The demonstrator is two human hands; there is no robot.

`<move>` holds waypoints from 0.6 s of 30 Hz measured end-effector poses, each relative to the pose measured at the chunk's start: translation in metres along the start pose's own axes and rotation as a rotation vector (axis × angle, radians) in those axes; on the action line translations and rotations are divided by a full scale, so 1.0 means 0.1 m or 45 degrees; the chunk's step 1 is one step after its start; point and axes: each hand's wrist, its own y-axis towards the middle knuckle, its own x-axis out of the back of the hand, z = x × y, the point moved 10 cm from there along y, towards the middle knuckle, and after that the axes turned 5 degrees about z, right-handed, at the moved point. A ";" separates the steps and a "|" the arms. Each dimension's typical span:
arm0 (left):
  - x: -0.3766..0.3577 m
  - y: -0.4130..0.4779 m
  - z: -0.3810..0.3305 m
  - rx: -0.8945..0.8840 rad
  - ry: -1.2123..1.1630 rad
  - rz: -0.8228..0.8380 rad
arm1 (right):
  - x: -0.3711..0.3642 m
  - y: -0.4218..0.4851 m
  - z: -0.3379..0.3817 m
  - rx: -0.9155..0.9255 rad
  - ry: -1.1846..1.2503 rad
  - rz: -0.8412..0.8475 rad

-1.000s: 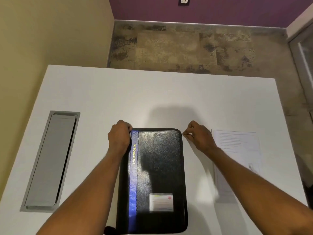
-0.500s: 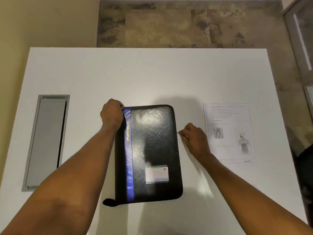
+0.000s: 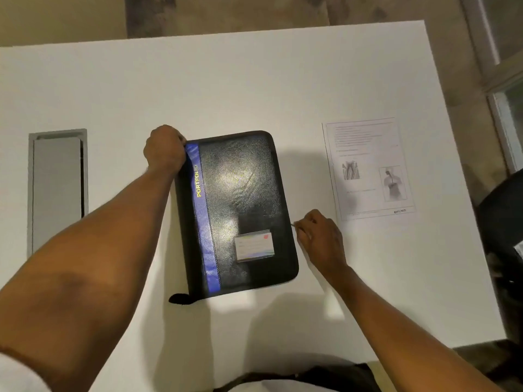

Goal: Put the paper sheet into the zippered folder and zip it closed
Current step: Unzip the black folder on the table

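Note:
A black zippered folder [image 3: 243,199] with a blue stripe and the word PORTFOLIO lies flat in the middle of the white table [image 3: 226,80], its cover down. My left hand [image 3: 164,149] grips its far left corner. My right hand [image 3: 319,239] is at the folder's right edge, fingers pinched on the small metal zipper pull [image 3: 294,224] about two thirds of the way down that edge. The paper sheet [image 3: 368,168], printed with text and two anatomy drawings, lies flat on the table to the right of the folder, untouched.
A grey metal cable hatch [image 3: 56,190] is set into the table at the left. A dark chair [image 3: 503,222] stands past the table's right edge. The table's near edge runs just in front of my body.
My right hand has drawn the zipper pull from the folder's far right corner down along the right edge toward me. My left hand has stayed on the far left corner.

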 end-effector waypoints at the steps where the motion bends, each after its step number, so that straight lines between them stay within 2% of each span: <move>1: 0.00 0.00 0.00 0.001 0.002 0.001 | -0.05 -0.09 -0.03 -0.033 -0.005 0.004; 15: -0.02 0.10 0.06 -0.024 -0.002 -0.014 | -0.40 -1.13 -0.18 -0.305 0.211 -0.085; 18: -0.03 0.12 0.07 -0.011 -0.003 -0.020 | -0.49 -1.36 -0.14 -0.394 0.298 -0.161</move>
